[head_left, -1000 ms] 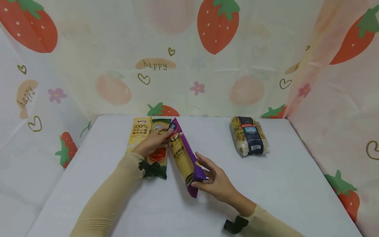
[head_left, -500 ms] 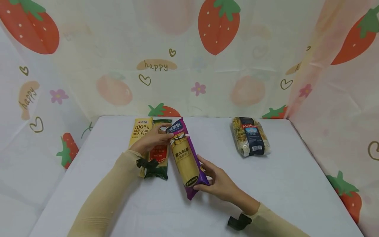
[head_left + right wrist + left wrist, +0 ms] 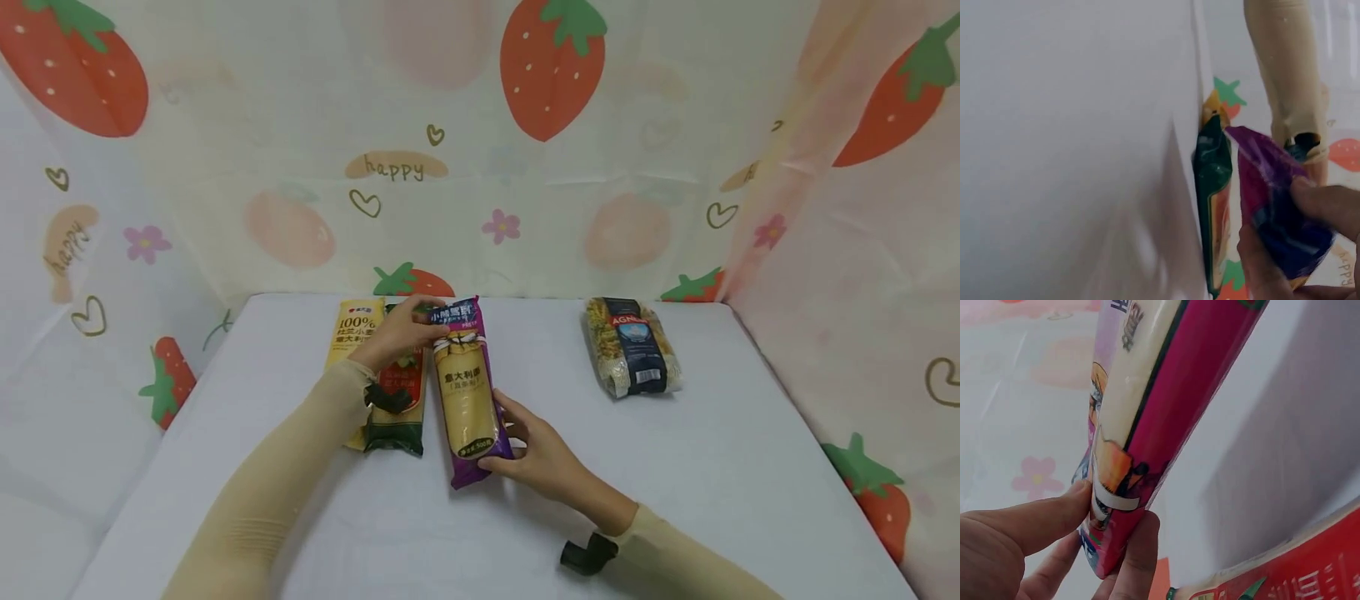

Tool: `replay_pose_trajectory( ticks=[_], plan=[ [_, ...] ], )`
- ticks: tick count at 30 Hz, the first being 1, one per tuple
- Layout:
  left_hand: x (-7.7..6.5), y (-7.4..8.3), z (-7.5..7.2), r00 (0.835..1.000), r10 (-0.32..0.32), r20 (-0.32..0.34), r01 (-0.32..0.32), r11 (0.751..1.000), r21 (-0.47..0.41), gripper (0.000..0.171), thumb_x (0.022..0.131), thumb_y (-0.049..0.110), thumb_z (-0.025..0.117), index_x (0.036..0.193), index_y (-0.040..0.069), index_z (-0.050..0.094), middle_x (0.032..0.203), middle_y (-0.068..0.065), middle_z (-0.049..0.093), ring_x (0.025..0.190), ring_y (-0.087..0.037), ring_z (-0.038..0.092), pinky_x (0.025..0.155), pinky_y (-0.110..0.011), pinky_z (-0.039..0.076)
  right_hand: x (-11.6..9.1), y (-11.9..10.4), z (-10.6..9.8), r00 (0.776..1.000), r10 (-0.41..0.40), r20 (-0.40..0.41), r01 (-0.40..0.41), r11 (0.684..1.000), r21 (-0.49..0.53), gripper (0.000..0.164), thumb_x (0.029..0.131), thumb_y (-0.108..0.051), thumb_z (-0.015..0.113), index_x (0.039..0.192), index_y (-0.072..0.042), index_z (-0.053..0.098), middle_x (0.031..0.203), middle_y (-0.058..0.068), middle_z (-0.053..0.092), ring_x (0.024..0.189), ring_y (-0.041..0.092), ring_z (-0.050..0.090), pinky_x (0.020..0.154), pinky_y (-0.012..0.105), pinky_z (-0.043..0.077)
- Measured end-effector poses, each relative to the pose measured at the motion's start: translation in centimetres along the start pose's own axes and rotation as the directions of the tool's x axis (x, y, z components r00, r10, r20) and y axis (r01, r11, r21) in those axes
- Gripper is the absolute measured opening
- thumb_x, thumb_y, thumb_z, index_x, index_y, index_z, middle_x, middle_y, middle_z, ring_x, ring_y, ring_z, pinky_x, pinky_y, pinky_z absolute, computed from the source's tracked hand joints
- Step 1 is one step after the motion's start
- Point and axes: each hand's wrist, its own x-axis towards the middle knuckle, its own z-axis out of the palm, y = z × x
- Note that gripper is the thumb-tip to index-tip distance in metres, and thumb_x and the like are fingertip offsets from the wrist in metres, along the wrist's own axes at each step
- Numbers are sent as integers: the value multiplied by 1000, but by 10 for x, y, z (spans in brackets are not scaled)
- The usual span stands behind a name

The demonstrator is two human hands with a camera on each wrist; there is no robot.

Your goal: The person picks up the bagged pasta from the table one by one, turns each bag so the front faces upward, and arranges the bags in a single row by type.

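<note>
Both hands hold a purple pack of spaghetti [image 3: 465, 392] with a pale yellow front. My left hand [image 3: 401, 333] pinches its far end between thumb and fingers, as the left wrist view also shows on the pack [image 3: 1172, 394]. Around the near end, on its right side, curl the thumb and fingers of my right hand [image 3: 540, 454]. Just left of it lies a green-ended spaghetti pack [image 3: 397, 429] with a red label, partly covered by the left hand and wrist. Beyond that is a yellow pasta pack [image 3: 352, 325]. In the right wrist view the purple pack's end [image 3: 1272, 187] sits above the table surface.
A clear bag of twisted pasta with a dark blue label [image 3: 633, 346] lies at the back right of the white table [image 3: 675, 483]. Strawberry-printed cloth walls [image 3: 547, 183] stand behind and on both sides.
The purple pack has turned from a slant to nearly straight, its near end swinging left toward the green-ended pack. Its printed front now faces up more. Both hands have moved with it.
</note>
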Motion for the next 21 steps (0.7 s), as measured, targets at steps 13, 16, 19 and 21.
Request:
replay_pose_trajectory(
  ticks=[13,16,19,21],
  plan=[
    [22,0,-2,997,21,75,-34,985,171,60,109,22,67,164,15,47,163,-24,46,144,-40,53,112,-57,50,25,0,10,996,44,-75,-49,997,-57,94,91,-11,89,169,-10,35,150,14,60,120,28,68,98,35,61],
    [28,-4,-3,996,26,85,-41,982,182,59,109,20,67,164,12,46,164,-24,44,148,-41,49,114,-57,49,32,1,11,997,37,-69,-41,997,-67,94,92,-11,88,168,-7,35,153,16,58,120,29,68,97,37,61],
    [32,-8,-4,996,16,87,-32,982,186,60,109,18,67,164,11,46,165,-24,44,150,-41,46,117,-57,46,38,3,13,997,38,-64,-43,996,-82,93,92,-11,88,168,-4,34,154,19,56,121,31,68,98,40,61],
    [35,-11,-4,996,2,88,-18,983,184,60,108,17,68,164,10,46,165,-24,44,149,-41,46,119,-57,44,41,5,14,997,48,-62,-54,994,-94,93,92,-12,88,167,-3,35,155,19,56,123,32,67,99,41,60]
  ],
)
